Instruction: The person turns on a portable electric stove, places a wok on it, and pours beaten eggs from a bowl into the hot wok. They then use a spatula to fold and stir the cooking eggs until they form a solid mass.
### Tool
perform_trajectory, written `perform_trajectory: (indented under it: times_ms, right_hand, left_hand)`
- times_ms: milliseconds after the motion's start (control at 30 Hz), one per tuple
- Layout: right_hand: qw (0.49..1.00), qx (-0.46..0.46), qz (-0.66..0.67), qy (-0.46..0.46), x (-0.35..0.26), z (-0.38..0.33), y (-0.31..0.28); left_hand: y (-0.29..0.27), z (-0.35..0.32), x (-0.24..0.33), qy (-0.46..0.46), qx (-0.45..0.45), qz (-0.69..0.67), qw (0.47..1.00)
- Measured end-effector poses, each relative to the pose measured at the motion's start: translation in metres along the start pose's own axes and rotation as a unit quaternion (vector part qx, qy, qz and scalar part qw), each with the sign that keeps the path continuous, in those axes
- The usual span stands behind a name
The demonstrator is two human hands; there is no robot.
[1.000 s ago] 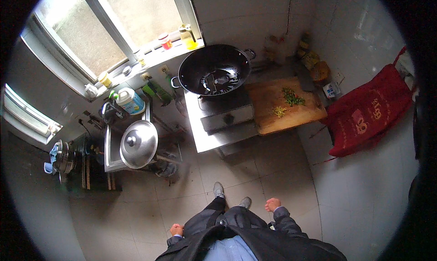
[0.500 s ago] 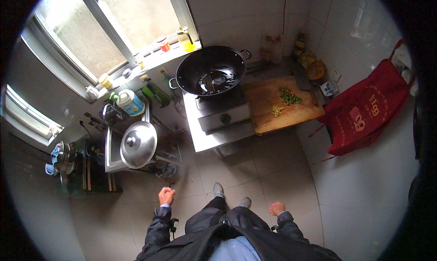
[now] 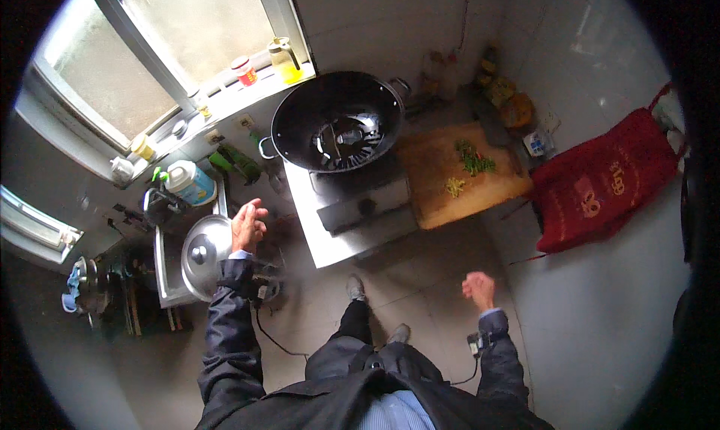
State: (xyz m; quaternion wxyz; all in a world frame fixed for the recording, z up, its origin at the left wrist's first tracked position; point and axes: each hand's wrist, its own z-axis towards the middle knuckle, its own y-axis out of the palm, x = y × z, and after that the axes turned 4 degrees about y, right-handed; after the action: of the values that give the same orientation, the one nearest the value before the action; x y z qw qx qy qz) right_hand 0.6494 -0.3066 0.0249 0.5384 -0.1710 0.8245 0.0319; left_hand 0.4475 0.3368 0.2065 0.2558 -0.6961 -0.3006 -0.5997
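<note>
At centre left of the frame, the left hand (image 3: pixel 247 226) hovers with loose, empty fingers just beside the round steel lid (image 3: pixel 204 254), not yet touching it. At lower right, the right hand (image 3: pixel 478 289) hangs loosely curled, empty. The black wok (image 3: pixel 337 121) sits uncovered on the stove (image 3: pixel 360 205) at upper centre; chopped greens (image 3: pixel 474 160) wait on the wooden board (image 3: pixel 442 194).

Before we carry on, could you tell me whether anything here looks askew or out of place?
Nothing looks spilled or damaged. The wok sits squarely on the stove, chopped greens lie on the cutting board.
</note>
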Motion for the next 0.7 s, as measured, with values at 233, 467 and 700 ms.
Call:
perform_trajectory:
  times_ms: [233,467,700]
  right_hand:
    - [0.988,-0.002,-0.049,-0.144,-0.265,0.125,0.118]
    - [0.976,0.027,-0.117,-0.181,-0.392,0.227,0.214]
    - [0.987,0.005,-0.127,-0.097,-0.426,0.290,0.251]
  left_hand:
    - [0.002,0.108,0.025,0.011,-0.020,-0.085,0.996]
    - [0.009,0.158,0.020,-0.048,-0.068,-0.182,0.980]
    - [0.018,0.158,0.035,-0.047,-0.098,-0.190,0.976]
